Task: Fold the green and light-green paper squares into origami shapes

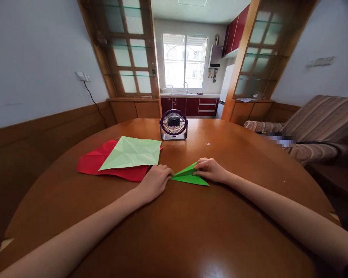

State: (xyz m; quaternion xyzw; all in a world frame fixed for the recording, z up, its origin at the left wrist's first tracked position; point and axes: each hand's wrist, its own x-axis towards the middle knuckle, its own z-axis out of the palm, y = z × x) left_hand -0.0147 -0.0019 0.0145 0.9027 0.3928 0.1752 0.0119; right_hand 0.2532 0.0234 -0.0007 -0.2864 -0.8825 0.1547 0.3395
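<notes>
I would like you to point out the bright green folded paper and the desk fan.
Bright green folded paper [190, 179]: head view, lower flap.
Desk fan [174, 122]: head view, front grille.

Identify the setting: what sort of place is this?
Probably a home dining area opening onto a kitchen: a large wooden table in front, a striped armchair to the right, and red kitchen cabinets below the window beyond.

Bright kitchen window [185, 61] between tall wooden cabinets [130, 48]
</notes>
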